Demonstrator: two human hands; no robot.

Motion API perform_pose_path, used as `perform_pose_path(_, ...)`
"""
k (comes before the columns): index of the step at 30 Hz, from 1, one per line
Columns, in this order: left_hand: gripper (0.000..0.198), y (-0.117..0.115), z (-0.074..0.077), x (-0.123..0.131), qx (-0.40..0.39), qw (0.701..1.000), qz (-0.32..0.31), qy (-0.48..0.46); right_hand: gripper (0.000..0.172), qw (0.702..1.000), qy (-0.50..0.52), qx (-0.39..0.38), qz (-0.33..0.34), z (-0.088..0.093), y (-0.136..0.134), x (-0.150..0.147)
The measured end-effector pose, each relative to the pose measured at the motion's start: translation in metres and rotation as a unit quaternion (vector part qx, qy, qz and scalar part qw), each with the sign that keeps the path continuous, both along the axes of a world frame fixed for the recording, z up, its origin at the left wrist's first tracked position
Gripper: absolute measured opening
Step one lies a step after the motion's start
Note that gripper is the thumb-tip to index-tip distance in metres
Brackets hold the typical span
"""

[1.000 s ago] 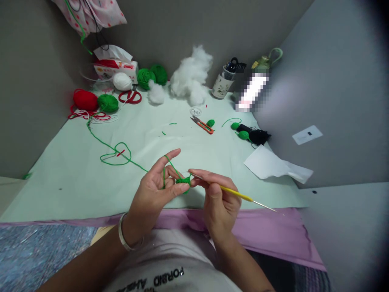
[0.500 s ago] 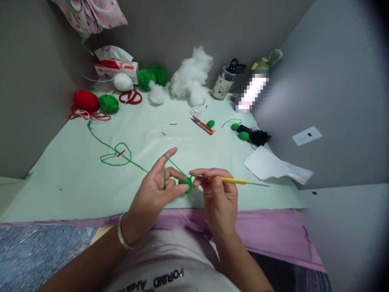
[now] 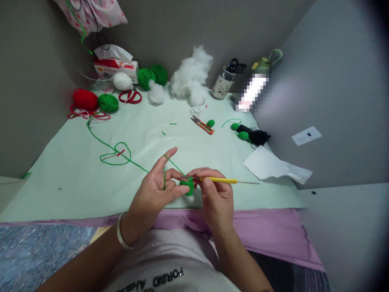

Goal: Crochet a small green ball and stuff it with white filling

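Between thumb and fingers, my left hand point(image 3: 158, 182) pinches a small green crochet piece point(image 3: 187, 187). Its index finger points up, with green yarn point(image 3: 175, 163) looped over it and running down to the piece. My right hand point(image 3: 217, 194) grips a crochet hook point(image 3: 219, 180) by its yellow handle; the metal shaft reaches left to the top edge of the piece, while a second thin tip sticks out at the right. The hook's exact place in the stitches is too small to tell. From the left hand the yarn trails to a green ball point(image 3: 108, 103) at the back left.
Orange thread snips point(image 3: 202, 125) lie mid-table beside a small green crocheted piece point(image 3: 210, 123). White stuffing point(image 3: 193, 79), red-handled scissors point(image 3: 130, 97), a red yarn ball point(image 3: 85, 99) and a tissue box point(image 3: 117, 71) stand behind. Right are black yarn point(image 3: 259, 137) and white paper point(image 3: 273, 166).
My right hand has shifted left with the hook, whose shaft now reaches farther past the piece's top edge. The left hand stays nearly still, with the piece tipped slightly.
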State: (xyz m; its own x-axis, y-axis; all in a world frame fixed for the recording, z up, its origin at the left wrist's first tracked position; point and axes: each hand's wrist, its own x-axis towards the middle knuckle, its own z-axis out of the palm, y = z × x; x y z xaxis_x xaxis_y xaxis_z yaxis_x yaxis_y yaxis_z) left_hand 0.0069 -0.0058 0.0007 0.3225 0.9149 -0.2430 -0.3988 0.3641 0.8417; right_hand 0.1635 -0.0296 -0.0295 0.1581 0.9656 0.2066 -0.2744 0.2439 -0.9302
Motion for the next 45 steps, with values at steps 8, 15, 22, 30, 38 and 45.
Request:
perform_pose_path(8, 0.098, 0.001, -0.002, -0.001, 0.009, 1.000, 0.005, 0.011, 0.010, 0.989, 0.131, -0.063, 0.024, 0.008, 0.006, 0.001)
perform_pose_path(15, 0.090, 0.001, -0.006, -0.002, 0.021, 1.000, 0.003, 0.014, 0.013, 0.978, 0.181, -0.101, 0.030, 0.013, 0.007, 0.001)
perform_pose_path(22, 0.080, 0.003, -0.008, -0.004, 0.019, 1.000, -0.009, 0.008, 0.013, 0.977, 0.181, -0.107, 0.024, 0.013, 0.008, 0.001)
perform_pose_path(30, 0.080, 0.005, -0.011, -0.005, 0.006, 0.999, -0.032, 0.011, 0.014, 0.978, 0.174, -0.111, 0.020, 0.012, 0.007, 0.002)
perform_pose_path(38, 0.083, 0.006, -0.010, -0.004, -0.007, 0.999, -0.043, 0.007, 0.015, 0.980, 0.155, -0.122, 0.015, 0.015, 0.006, 0.002)
perform_pose_path(45, 0.086, 0.005, -0.008, -0.004, -0.009, 0.999, -0.048, 0.008, 0.015, 0.982, 0.143, -0.123, 0.011, 0.015, 0.007, 0.000)
